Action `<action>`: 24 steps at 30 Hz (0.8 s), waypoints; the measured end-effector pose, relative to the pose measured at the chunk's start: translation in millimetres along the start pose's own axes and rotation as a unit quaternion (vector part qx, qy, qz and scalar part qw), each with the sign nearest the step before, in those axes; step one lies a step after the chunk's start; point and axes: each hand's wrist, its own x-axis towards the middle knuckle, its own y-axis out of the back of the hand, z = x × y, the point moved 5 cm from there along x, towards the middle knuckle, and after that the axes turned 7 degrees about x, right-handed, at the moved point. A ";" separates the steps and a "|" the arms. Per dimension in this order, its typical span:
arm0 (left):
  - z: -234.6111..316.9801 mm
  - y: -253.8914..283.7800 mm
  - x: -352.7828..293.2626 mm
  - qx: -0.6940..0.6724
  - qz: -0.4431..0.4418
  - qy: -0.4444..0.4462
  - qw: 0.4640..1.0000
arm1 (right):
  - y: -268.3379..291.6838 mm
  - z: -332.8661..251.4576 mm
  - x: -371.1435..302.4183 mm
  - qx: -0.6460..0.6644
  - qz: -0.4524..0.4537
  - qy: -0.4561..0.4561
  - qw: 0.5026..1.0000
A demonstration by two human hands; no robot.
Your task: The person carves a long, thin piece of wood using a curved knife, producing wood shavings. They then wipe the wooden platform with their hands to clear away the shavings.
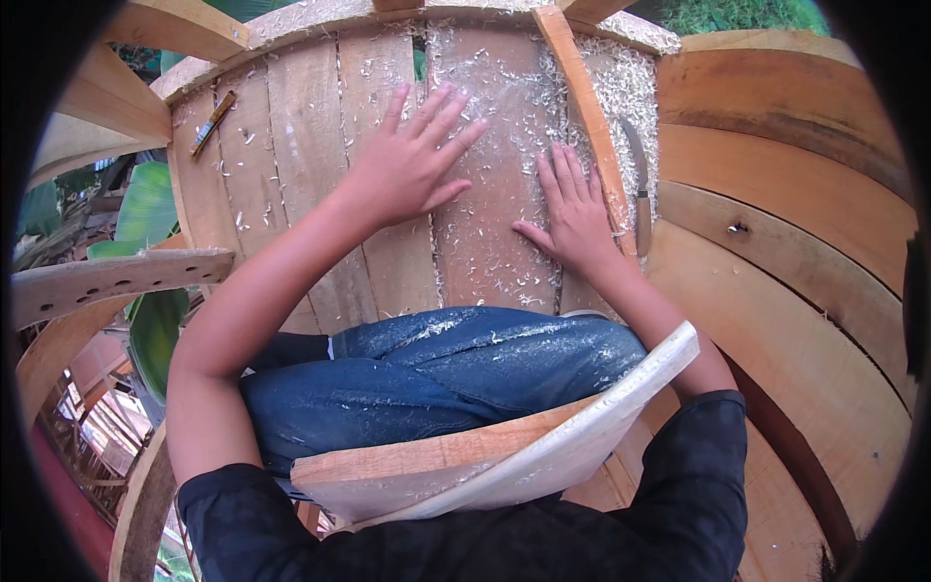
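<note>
Bearing pale shavings (621, 82), brn wood planks (485, 242) lie below L hand (412, 167), fingers (461, 144) wide apart, & R hand (579, 218), fingers slightly apart; both empty.

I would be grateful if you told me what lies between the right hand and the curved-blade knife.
In the head view, a long wooden strip lies between the right hand and the curved-blade knife, with pale shavings beside it.

Daylight falls on a curved plank wall (795, 262) at three o'clock; broad green leaves (147, 209) show at nine o'clock, grass (742, 15) toward one o'clock.
</note>
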 end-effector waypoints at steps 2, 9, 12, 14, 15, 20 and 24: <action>21.5 -8.5 -8.0 -0.063 0.013 -0.124 0.990 | -3.1 -8.3 17.6 -0.010 0.020 -0.030 0.999; 57.0 -41.0 -18.7 -0.092 -0.068 -0.150 0.982 | 0.0 5.3 39.3 0.005 0.019 -0.032 0.999; 40.1 -36.5 -6.7 -0.028 -0.083 -0.076 0.993 | -2.2 10.9 38.4 0.034 0.077 -0.058 0.995; 26.4 -31.3 -2.1 0.012 -0.083 -0.031 0.996 | -1.7 11.2 52.4 0.042 0.093 -0.101 0.990; 21.6 -29.4 -1.8 0.032 -0.076 -0.013 0.997 | -2.1 13.9 56.4 0.060 0.097 -0.120 0.986; -10.8 -16.3 -3.6 0.026 -0.012 0.018 0.999 | -2.4 13.8 85.2 0.080 0.092 -0.165 0.979; -31.8 -22.1 -14.3 -0.012 0.040 0.016 0.999 | -2.9 -6.1 116.4 -0.019 0.122 -0.068 0.990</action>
